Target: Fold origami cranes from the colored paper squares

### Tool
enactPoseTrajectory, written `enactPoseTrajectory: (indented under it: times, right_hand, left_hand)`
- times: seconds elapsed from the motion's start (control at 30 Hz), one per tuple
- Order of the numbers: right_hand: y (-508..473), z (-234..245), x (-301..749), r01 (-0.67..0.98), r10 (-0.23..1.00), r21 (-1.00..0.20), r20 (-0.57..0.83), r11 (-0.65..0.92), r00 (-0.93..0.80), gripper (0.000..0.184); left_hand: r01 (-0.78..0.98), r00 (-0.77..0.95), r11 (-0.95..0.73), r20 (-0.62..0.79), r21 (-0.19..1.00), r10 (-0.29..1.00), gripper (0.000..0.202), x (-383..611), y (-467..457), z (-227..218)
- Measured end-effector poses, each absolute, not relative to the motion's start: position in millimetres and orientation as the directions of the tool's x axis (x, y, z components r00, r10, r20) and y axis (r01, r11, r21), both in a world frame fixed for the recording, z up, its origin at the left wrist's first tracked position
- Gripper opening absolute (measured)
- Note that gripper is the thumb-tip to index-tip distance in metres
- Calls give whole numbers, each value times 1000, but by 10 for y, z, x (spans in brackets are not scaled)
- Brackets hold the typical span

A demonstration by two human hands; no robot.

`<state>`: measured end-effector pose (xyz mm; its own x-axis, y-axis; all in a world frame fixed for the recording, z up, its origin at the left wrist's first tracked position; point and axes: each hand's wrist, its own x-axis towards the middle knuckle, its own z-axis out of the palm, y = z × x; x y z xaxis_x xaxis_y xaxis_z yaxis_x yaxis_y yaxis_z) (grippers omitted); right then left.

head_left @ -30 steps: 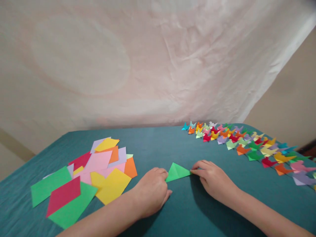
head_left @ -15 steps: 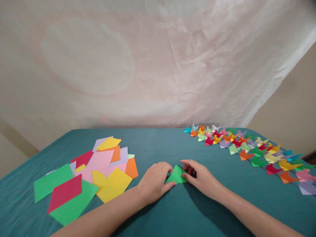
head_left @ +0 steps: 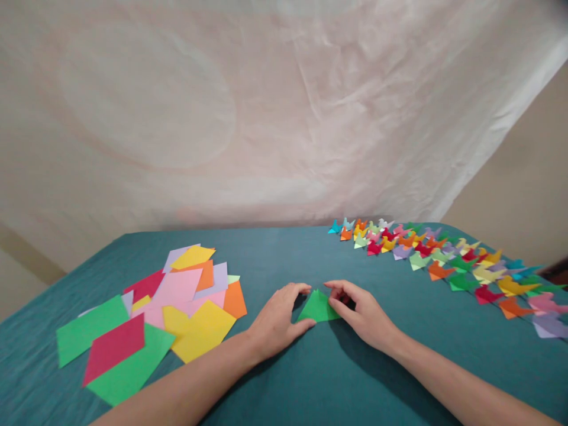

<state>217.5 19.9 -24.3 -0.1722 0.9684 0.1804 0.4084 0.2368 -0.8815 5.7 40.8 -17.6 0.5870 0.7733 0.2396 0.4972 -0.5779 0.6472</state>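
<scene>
A piece of green paper (head_left: 316,308), folded into a triangle with a small split at its top point, lies on the table between my hands. My left hand (head_left: 278,316) is curved around its left corner. The left thumb rests along the lower edge, and the forefinger reaches near the top point. At the right corner, my right hand (head_left: 357,307) has its thumb on the paper and its forefinger just above, while its other fingers curl under and are partly hidden.
Loose sheets of coloured paper, among them a yellow sheet (head_left: 202,331) and a red sheet (head_left: 116,349), overlap on the left of the teal tablecloth (head_left: 284,396). Rows of small folded paper birds (head_left: 439,271) stand at the right. A pale cloth (head_left: 275,118) hangs behind.
The view has shifted slightly. My right forefinger and thumb have drawn a little apart from the triangle's top, and more of the green paper shows. Both hands stay at its sides.
</scene>
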Motion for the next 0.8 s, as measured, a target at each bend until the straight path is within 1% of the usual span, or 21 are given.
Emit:
enactPoseTrajectory:
  times: [0.1,0.17,0.3,0.37,0.47,0.63,0.8]
  right_hand:
    - [205,-250,2176,399,971,-885,206,239,-125,25]
    - [212,-261,2180,392,970,-887,220,243,-102,25]
    - [206,-266,2181,381,966,-887,242,259,-93,25]
    - [191,-251,2176,382,960,-881,259,280,-108,25]
    - [167,-219,2169,394,943,-857,305,333,-134,24]
    - [164,-201,2175,451,894,-779,434,436,-114,18]
    - [176,-226,2166,431,874,-762,449,484,-187,12]
  left_hand:
    - [491,573,-578,258,652,778,51,63,418,-149]
    - [475,575,-593,281,650,768,44,62,426,-134]
    - [471,585,-625,310,622,749,18,52,440,-128]
    - [482,582,-626,310,613,752,9,48,443,-132]
    - [481,570,-625,322,615,756,10,43,448,-132]
    - [474,545,-624,350,621,762,16,28,463,-137]
    - [474,545,-633,361,612,757,21,17,474,-159]
